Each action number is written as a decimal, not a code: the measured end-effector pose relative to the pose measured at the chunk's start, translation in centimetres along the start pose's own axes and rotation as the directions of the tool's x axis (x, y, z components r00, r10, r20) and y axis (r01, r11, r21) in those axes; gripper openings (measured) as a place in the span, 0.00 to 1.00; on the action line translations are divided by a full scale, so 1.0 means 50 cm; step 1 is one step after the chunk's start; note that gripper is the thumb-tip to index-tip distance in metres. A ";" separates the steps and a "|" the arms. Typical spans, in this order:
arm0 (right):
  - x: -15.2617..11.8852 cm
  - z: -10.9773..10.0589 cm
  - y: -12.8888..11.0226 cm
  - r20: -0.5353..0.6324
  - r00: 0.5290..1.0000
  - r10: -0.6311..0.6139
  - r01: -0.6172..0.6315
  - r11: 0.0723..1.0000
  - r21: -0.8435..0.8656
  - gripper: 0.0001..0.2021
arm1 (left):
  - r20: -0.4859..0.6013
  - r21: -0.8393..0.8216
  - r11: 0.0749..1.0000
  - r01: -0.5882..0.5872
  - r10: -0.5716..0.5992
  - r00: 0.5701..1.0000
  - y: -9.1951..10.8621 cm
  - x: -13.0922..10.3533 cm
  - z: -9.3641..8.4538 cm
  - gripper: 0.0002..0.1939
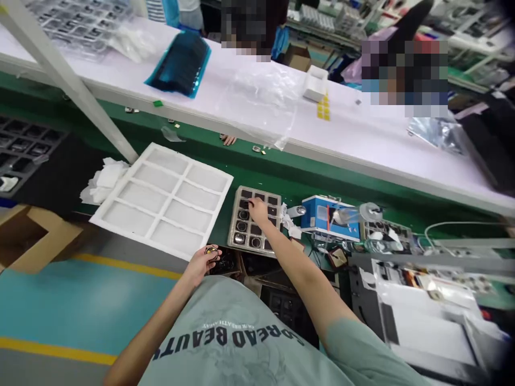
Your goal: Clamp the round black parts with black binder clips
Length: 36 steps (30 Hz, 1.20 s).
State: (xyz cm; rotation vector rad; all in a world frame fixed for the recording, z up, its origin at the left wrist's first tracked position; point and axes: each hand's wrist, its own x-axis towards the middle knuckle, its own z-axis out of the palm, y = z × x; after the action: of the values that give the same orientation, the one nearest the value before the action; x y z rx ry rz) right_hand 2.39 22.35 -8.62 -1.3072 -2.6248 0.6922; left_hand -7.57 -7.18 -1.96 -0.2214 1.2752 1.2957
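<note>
My left hand (201, 264) is closed round a small round part (211, 251) with a dark rim and a yellowish centre, near the front edge of the bench. My right hand (258, 209) reaches over a compartment tray (232, 221). Its fingers are pinched together at the tray's upper left; a dark bit shows at the fingertips, too small to name. Several pockets of the tray hold round dark parts (242, 226), while others look like flat black squares. A white divided panel (171, 197) lies just left of the tray.
A blue box (346, 228) and a clear bottle (354, 213) stand right of the tray. Behind is a raised white shelf (370, 128) with plastic bags. A slanted post (76, 88) rises at left, above a cardboard box (44, 236). Another person's hand (230, 140) shows under the shelf.
</note>
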 end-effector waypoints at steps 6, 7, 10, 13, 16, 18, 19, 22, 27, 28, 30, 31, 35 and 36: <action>-0.051 0.037 0.016 -0.035 0.996 -0.081 0.082 0.997 0.009 0.19 | -0.024 -0.094 0.995 0.023 -0.026 0.999 0.037 0.029 -0.038 0.07; -0.055 0.039 0.014 -0.034 0.996 -0.080 0.080 0.997 0.011 0.19 | -0.020 -0.097 0.995 0.029 -0.032 0.999 0.043 0.035 -0.038 0.07; -0.052 0.044 0.001 -0.044 0.998 -0.033 0.033 0.999 -0.002 0.18 | 0.013 -0.065 0.997 0.028 -0.027 1.000 0.058 0.054 -0.033 0.07; -0.037 0.044 -0.018 -0.049 0.998 0.047 -0.048 0.999 -0.015 0.18 | 0.028 0.000 1.000 -0.009 0.009 1.000 0.071 0.067 -0.024 0.10; -0.039 0.034 -0.042 -0.069 0.990 0.122 -0.119 0.992 0.043 0.18 | -0.019 0.016 0.998 -0.057 0.057 0.998 0.081 0.077 -0.012 0.10; -0.066 0.028 -0.068 -0.084 0.981 0.173 -0.157 0.973 0.170 0.19 | -0.025 -0.045 0.994 -0.098 0.097 0.995 0.087 0.082 -0.002 0.09; -0.090 0.026 -0.085 -0.065 0.980 0.189 -0.166 0.951 0.261 0.19 | -0.021 -0.086 0.990 -0.115 0.114 0.993 0.090 0.085 0.004 0.09; -0.180 0.035 -0.151 0.076 0.990 0.119 -0.141 0.839 0.525 0.22 | -0.014 -0.157 0.981 -0.115 0.114 0.993 0.097 0.094 0.024 0.09; -0.237 0.057 -0.211 0.075 0.988 0.136 -0.154 0.794 0.588 0.16 | -0.005 -0.068 0.994 -0.087 0.087 0.996 0.093 0.100 0.049 0.12; -0.217 0.051 -0.202 0.056 0.984 0.168 -0.169 0.799 0.577 0.17 | 0.006 -0.043 0.996 -0.082 0.083 0.997 0.090 0.097 0.050 0.13; -0.150 0.021 -0.165 0.006 0.980 0.201 -0.176 0.846 0.503 0.19 | 0.034 0.001 0.997 -0.073 0.073 0.997 0.084 0.089 0.043 0.16; -0.109 0.000 -0.141 -0.023 0.979 0.202 -0.174 0.893 0.415 0.19 | 0.042 0.021 0.997 -0.077 0.076 0.996 0.082 0.083 0.036 0.16; 0.055 -0.071 -0.071 0.057 0.989 0.134 -0.115 0.959 -0.257 0.15 | -0.036 0.074 0.984 -0.159 0.162 0.986 0.081 0.057 -0.023 0.18; 0.086 -0.076 -0.067 0.123 0.985 0.124 -0.070 0.925 -0.373 0.14 | -0.079 0.081 0.979 -0.185 0.191 0.978 0.082 0.049 -0.044 0.18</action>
State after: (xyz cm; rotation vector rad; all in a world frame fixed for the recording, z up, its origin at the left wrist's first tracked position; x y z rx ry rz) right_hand -1.51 25.27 -4.11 -1.5438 -2.9290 0.3227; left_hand -12.62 -5.92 -2.64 -0.1077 1.4426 1.4090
